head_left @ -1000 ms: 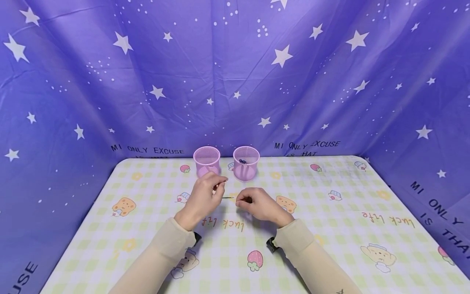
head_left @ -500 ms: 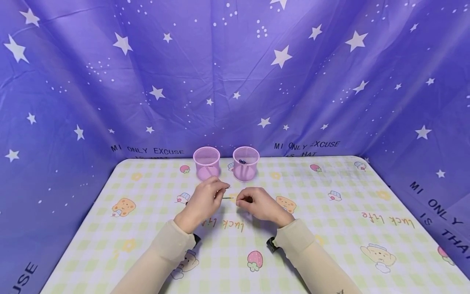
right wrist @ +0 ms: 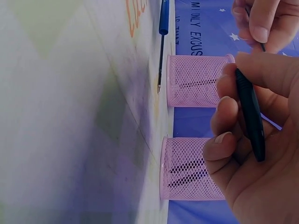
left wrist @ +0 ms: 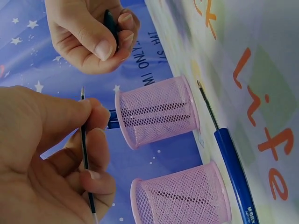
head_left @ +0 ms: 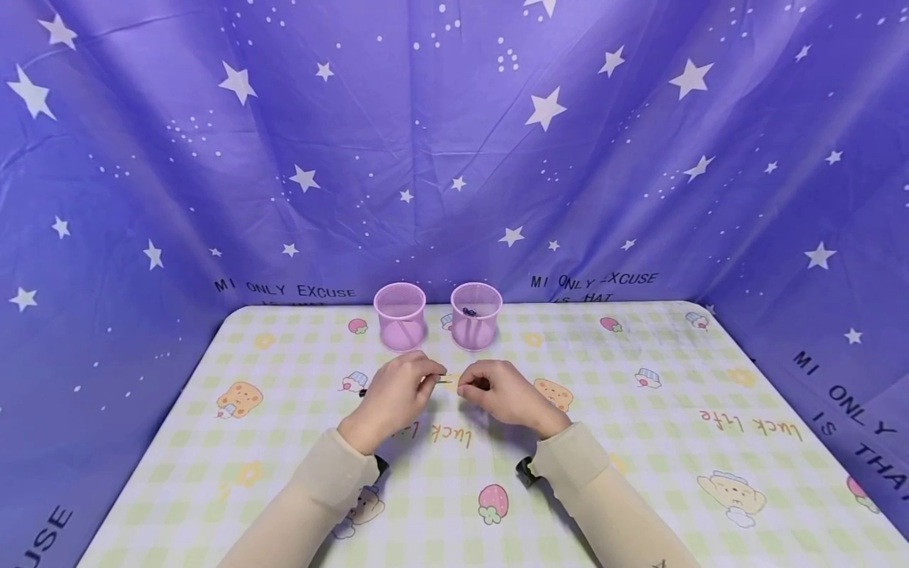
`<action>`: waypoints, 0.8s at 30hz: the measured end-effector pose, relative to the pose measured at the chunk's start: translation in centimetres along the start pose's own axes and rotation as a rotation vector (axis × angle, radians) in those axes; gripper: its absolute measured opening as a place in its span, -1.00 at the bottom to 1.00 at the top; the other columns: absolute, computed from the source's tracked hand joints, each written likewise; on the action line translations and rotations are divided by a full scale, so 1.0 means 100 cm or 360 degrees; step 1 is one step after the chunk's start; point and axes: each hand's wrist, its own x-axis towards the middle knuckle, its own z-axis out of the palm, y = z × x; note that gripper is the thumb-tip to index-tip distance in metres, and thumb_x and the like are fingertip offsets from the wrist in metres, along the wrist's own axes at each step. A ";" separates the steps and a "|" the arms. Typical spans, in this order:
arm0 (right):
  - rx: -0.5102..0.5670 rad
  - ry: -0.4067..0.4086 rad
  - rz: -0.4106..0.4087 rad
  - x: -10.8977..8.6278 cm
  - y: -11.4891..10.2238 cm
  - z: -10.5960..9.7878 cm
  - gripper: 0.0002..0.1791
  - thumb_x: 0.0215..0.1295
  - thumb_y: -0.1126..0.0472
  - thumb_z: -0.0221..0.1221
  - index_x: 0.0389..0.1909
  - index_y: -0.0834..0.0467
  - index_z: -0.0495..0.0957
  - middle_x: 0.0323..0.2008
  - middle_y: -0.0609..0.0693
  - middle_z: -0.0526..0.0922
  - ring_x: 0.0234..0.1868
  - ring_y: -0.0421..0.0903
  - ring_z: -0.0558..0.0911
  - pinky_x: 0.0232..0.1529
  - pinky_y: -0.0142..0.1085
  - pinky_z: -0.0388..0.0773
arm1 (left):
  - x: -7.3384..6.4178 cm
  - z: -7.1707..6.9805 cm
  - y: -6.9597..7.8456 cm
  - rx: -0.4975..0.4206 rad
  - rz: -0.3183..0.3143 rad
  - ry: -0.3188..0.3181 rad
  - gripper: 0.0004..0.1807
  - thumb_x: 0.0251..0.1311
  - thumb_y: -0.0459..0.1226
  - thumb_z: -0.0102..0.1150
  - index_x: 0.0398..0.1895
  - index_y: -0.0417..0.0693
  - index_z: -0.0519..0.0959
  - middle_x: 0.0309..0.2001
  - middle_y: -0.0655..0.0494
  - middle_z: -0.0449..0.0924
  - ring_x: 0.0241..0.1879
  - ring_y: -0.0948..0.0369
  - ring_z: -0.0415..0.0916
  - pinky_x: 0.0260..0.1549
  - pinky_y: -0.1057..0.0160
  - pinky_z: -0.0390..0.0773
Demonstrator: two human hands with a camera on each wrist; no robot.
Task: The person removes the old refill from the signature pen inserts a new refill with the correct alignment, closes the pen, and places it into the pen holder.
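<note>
My left hand pinches a thin dark pen refill between thumb and fingers, its metal tip pointing toward the other hand. My right hand holds a short dark pen barrel piece between thumb and curled fingers. A small gap separates refill tip and barrel piece. Below the left hand, a blue pen barrel lies on the table with a refill sticking out of its end. In the head view the left hand hides most of that blue barrel.
Two pink mesh pen cups stand at the table's back edge. The left cup shows one thin dark stick through its mesh; the right cup holds two dark blue pens. A checked cloth covers the table; a starry curtain hangs behind.
My left hand has come down toward me and slightly right, bringing the refill's tip level with my right hand. The right hand has barely moved.
</note>
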 end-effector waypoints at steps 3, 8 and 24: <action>0.0006 0.0002 0.0000 0.000 0.000 -0.001 -0.91 0.29 0.21 0.19 -0.39 0.07 0.64 -0.48 -0.21 0.56 -0.47 -0.23 0.50 -0.38 -0.33 0.49 | -0.001 0.001 0.000 -0.0039 0.0002 -0.0014 -0.88 0.16 -0.39 0.21 -0.31 -0.09 0.72 -0.39 0.17 0.63 -0.33 0.26 0.57 -0.24 0.25 0.56; 0.0014 0.0008 0.0015 0.000 -0.001 -0.001 -0.91 0.28 0.21 0.19 -0.39 0.03 0.64 -0.48 -0.21 0.56 -0.47 -0.24 0.51 -0.38 -0.33 0.50 | -0.002 0.002 0.000 -0.0066 -0.0020 -0.0071 -0.88 0.13 -0.41 0.22 -0.32 -0.12 0.72 -0.40 0.17 0.61 -0.35 0.27 0.55 -0.26 0.28 0.56; 0.0027 0.0024 -0.0012 0.000 -0.003 -0.001 -0.91 0.27 0.22 0.21 -0.41 -0.01 0.63 -0.48 -0.21 0.56 -0.46 -0.23 0.50 -0.37 -0.33 0.50 | -0.006 0.004 -0.003 -0.0002 0.0008 -0.0190 -0.87 0.10 -0.42 0.21 -0.33 -0.10 0.72 -0.42 0.19 0.58 -0.33 0.25 0.54 -0.22 0.25 0.55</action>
